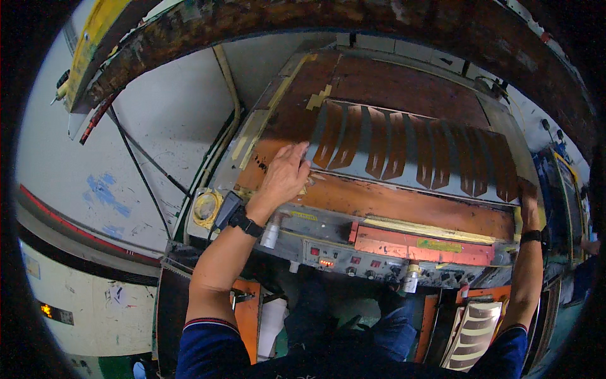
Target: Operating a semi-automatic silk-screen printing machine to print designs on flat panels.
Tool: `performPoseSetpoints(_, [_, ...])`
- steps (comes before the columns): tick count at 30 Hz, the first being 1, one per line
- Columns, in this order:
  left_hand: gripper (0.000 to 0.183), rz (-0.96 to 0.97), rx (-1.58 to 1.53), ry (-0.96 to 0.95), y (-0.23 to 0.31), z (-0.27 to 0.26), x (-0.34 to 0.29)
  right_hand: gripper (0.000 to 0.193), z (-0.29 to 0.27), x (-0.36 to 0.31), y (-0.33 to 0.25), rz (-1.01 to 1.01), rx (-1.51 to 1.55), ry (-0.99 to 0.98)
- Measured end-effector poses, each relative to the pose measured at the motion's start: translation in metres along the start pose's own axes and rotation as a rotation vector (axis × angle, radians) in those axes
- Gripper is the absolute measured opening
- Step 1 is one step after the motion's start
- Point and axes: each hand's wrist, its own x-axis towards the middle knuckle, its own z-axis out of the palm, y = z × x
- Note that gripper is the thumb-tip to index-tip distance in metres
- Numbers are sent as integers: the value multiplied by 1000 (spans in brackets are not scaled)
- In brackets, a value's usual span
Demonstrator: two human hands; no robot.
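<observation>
A wide, thin sheet (pixel 413 148) with brown curved shapes on grey lies across the brown top of a machine table (pixel 297 129). At its left edge is my left hand (pixel 287 172), the fingertips and thumb closed at the sheet's border. My right hand (pixel 528 191) is at the sheet's right end, near its front corner. Shadow darkens those fingers, so their grip does not show. A dark band is on each wrist.
Close above hangs a heavy, stained frame (pixel 303 22). Along the table's front edge are a control panel (pixel 372 268) with knobs, an orange-red bar (pixel 423 245) and a tape roll (pixel 207 207). Patterned sheets (pixel 475 331) stand low at the right.
</observation>
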Motion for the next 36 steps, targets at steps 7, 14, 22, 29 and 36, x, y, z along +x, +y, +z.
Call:
performPoseSetpoints(7, [39, -74, 65, -93, 0, 1, -6, 40, -4, -17, 17, -270, -522, 238])
performPoseSetpoints(14, [34, -99, -191, 185, 6, 3, -20, 27, -25, -160, -51, -56, 69, 361])
performPoseSetpoints(22, [25, 28, -508, -234, 137, 1, -167, 21, 33, -417, 37, 296, -52, 127])
performPoseSetpoints(29, [22, -151, -710, -701, 196, 41, -209, 25, 36, -486, 125, 360, -583, 58])
performPoseSetpoints(36, [23, -199, -668, -750, 226, 38, -210, 36, 43, -413, 184, 188, -875, -86])
